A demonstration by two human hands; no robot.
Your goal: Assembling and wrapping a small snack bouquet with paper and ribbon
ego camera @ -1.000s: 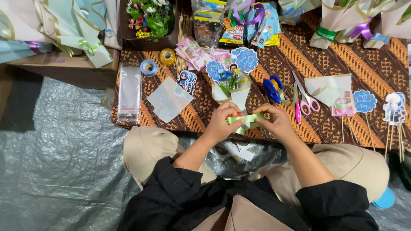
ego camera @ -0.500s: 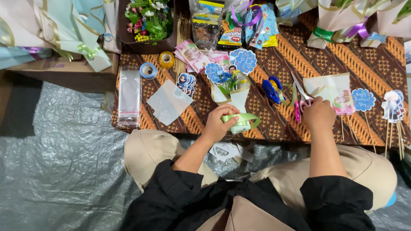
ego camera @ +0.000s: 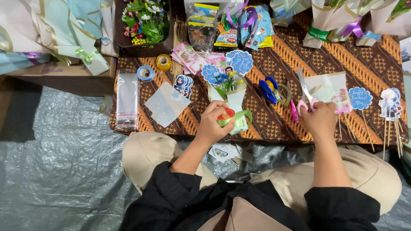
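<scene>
A small paper-wrapped bouquet [ego camera: 231,105] with a green ribbon [ego camera: 234,117] lies on the brown batik cloth [ego camera: 278,55], its base pinched in the left hand [ego camera: 216,122], while the right hand [ego camera: 319,119] closes on pink-handled scissors [ego camera: 305,96] near a blue tape dispenser [ego camera: 269,89].

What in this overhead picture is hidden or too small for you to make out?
- Head view: the scissors' pink handles are covered by the right hand.
- The base of the small bouquet and the knot of its green ribbon sit behind the left hand.
- Wrapped bouquets are cut off by the top edge.
- The paper cutouts lie partly under the table edge.
</scene>
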